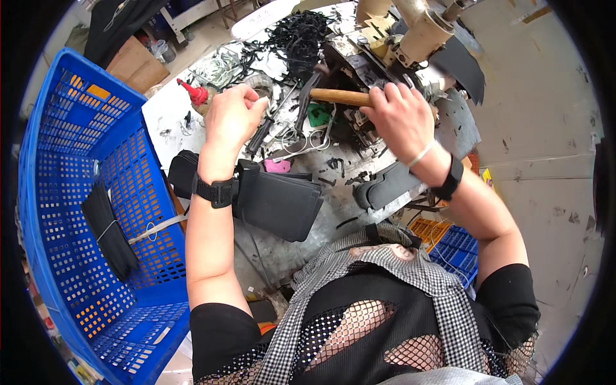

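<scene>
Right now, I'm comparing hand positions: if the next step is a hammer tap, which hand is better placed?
Probably the right hand: it grips the hammer by the end of its wooden handle. The left hand is apart from it, fingers bent; whether it holds anything is unclear.

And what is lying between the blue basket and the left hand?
Between the basket and left hand, the head view shows a red cap and black scraps on the table.

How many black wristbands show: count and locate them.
2: the left wristband, on the wrist of the left hand; the right wristband, on the wrist of the right hand.
</scene>
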Demonstrator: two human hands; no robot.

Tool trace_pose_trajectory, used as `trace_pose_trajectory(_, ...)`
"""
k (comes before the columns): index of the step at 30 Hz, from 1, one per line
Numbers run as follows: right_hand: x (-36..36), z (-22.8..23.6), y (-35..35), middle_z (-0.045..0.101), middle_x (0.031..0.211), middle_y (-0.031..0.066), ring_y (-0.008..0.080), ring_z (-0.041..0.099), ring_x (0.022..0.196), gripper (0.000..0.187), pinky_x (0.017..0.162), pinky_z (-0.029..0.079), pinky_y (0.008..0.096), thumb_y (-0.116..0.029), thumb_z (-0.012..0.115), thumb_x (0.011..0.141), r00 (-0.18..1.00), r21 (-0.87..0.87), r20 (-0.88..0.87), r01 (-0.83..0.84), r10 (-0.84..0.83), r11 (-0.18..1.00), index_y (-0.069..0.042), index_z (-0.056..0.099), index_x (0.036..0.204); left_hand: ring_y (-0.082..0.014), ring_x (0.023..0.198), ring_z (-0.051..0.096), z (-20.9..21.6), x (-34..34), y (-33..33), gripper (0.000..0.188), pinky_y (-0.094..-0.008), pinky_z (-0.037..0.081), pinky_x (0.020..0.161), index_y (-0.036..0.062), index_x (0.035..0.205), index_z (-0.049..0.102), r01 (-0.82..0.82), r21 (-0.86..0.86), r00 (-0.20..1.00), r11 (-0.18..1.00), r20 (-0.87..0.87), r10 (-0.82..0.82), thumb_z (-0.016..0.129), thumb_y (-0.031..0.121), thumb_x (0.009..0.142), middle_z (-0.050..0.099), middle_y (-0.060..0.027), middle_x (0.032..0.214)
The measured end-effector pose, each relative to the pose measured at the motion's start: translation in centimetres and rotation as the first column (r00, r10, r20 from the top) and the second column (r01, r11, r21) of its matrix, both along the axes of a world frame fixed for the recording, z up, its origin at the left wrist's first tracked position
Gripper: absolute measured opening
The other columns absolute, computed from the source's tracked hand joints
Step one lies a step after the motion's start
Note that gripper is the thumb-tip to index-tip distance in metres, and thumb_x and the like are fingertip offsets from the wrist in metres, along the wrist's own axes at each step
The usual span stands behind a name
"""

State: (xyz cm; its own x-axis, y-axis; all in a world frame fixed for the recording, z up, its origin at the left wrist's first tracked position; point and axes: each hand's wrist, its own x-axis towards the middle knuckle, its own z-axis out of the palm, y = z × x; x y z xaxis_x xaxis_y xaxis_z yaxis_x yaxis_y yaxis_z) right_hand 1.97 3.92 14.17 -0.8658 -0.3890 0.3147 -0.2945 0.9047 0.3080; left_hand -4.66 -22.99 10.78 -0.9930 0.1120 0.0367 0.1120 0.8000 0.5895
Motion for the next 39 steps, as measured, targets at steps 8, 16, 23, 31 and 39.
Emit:
trace_pose_trajectory(8,0.5,1.7,-0.5,0.052,0.078,0.0027,0.0198,0.056,0.08,0.026,0.071,0.044,0.0333,-0.032,0.067,0.077,0.999,-0.008,-0.045,-0.01,0.009,1.0,-0.011,0.06,0.09,-0.0267,0.075,0.067,-1.0,-0.4,-0.7,0.027,-0.037,0.051,0.07,0.006,0.088,0.068,-0.002,0.033,1.0,0.999,-0.004,0.002,0.069,0.03,0.076,0.069,-0.0116,0.078)
trace_pose_trajectory(16,0.5,0.0,-0.6,0.053,0.08,0.004,0.0207,0.055,0.082,0.025,0.073,0.043,0.0341,-0.032,0.066,0.078,0.995,-0.051,0.016,0.101,-0.101,0.994,-0.009,0.057,0.083,-0.0163,0.064,0.063,-0.6,0.3,0.6,0.03,-0.0292,0.049,0.062,-0.0013,0.083,0.067,0.053,0.152,0.999,0.987,-0.004,-0.053,0.069,0.029,0.08,0.067,-0.0108,0.07)
trace_pose_trajectory(23,2.7,-1.2,-1.7,0.053,0.085,0.0099,0.0276,0.055,0.082,0.025,0.071,0.044,0.0391,-0.024,0.066,0.079,0.99,-0.296,0.121,0.109,-0.076,0.949,-0.005,0.054,0.091,-0.0117,0.056,0.058,-3.3,-0.5,2.9,0.033,-0.0272,0.048,0.055,-0.0019,0.078,0.062,0.088,0.604,0.907,0.792,0.28,-0.315,0.058,0.028,0.09,0.062,-0.0046,0.066)
trace_pose_trajectory(31,3.6,-0.3,-1.5,0.053,0.067,0.0014,0.0087,0.052,0.047,0.02,0.04,0.042,0.0227,-0.022,0.056,0.094,0.196,-0.389,0.653,0.915,0.732,0.103,-0.004,0.047,0.096,-0.0096,0.052,0.057,-4.3,0.3,0.7,0.031,-0.0246,0.047,0.052,0.0004,0.078,0.061,0.126,0.438,0.881,0.89,0.362,-0.303,0.056,0.028,0.091,0.06,-0.0035,0.062)
trace_pose_trajectory(39,2.3,-1.8,-2.6,0.049,0.062,-0.0008,0.0062,0.044,0.04,0.019,0.033,0.039,0.0223,-0.018,0.053,0.094,0.3,-0.456,0.654,0.889,0.694,0.046,-0.002,0.049,0.104,-0.0176,0.082,0.065,-4.1,0.6,-1.0,0.037,-0.0294,0.051,0.076,-0.0008,0.106,0.061,0.033,0.447,0.995,0.894,0.069,-0.071,0.069,0.027,0.083,0.067,-0.0121,0.088)
